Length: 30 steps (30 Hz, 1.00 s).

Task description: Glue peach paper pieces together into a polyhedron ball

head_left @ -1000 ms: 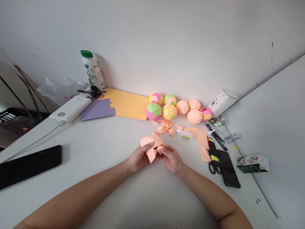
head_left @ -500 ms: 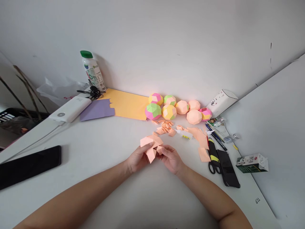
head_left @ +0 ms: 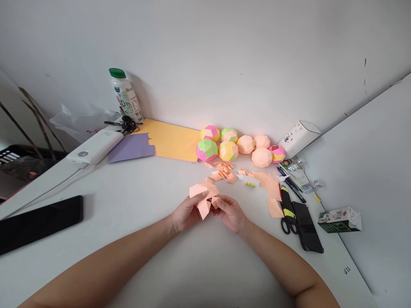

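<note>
White tabletop (head_left: 128, 184) runs back to a plain wall (head_left: 180, 64), near which faceted paper balls (head_left: 206, 149) stand grouped, probably to leave working room in front. Between my hands, held just above the tabletop, is a folded peach paper shape (head_left: 203, 206): my left hand (head_left: 187, 214) pinches it, thumb on top, seemingly to steady it, while my right hand (head_left: 231, 216) grips a small flap at its right side, perhaps to press an edge. Paper pieces (head_left: 222, 172) and a glue bottle (head_left: 249, 181) lie just beyond, likely for easy reach.
</note>
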{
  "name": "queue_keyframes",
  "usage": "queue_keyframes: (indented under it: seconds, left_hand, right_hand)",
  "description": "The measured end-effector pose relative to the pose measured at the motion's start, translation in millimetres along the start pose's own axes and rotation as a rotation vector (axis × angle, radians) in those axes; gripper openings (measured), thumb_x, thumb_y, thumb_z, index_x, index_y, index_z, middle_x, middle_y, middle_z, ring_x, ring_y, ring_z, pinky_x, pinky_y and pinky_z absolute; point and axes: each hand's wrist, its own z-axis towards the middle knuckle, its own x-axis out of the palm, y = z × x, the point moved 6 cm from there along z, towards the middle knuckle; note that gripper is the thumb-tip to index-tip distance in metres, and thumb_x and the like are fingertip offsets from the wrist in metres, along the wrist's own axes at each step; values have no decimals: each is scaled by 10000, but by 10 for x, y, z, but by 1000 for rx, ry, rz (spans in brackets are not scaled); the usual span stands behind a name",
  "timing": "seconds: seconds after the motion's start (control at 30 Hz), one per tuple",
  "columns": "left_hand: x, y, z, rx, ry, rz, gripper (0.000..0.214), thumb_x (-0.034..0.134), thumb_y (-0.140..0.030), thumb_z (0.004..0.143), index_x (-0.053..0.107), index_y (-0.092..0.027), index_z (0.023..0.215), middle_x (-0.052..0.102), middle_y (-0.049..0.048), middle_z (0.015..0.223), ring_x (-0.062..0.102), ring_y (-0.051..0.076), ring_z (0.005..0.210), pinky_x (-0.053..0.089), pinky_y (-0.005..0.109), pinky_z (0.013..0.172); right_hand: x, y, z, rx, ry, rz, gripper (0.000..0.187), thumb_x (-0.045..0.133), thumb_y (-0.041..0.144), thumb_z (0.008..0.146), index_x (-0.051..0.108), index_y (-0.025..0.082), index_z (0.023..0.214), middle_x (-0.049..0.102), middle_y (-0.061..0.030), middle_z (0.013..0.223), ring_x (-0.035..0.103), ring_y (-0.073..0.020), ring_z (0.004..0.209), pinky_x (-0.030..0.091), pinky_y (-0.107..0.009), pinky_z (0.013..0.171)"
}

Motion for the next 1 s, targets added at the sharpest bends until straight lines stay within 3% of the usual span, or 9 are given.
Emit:
queue_keyframes:
  seconds: [0.37,0.5,0.7,1.0]
  left_hand:
    - [16,-3,-8,-8,1,28,238,524,-340,841,615,-122,814,629,79,728,586,186,666,448,336,711]
    - [15,-1,-4,8,21,39,243,522,-330,843,619,-116,779,631,78,714,594,192,657,452,337,690]
    - [101,-24,-26,-6,86,33,244,520,-328,837,628,-110,808,659,110,750,625,231,686,452,394,744]
    - [131,-21,-26,-35,91,31,259,553,-342,810,639,-100,847,660,128,768,622,244,728,467,388,735]
  right_hand:
    - [-2,-19,2,6,13,-10,192,682,382,741,671,193,711,547,2,690,517,-138,692,397,-301,658]
    - [-30,-50,-6,6,-31,-26,188,693,376,729,676,191,761,602,-7,712,539,-131,676,412,-287,625]
    - [-80,-34,-31,-32,-149,-169,236,694,394,716,611,174,703,584,7,635,487,-90,514,362,-228,445]
    - [-122,-35,-17,-62,-173,-215,247,708,388,703,572,183,727,608,14,600,533,-105,510,410,-245,471]
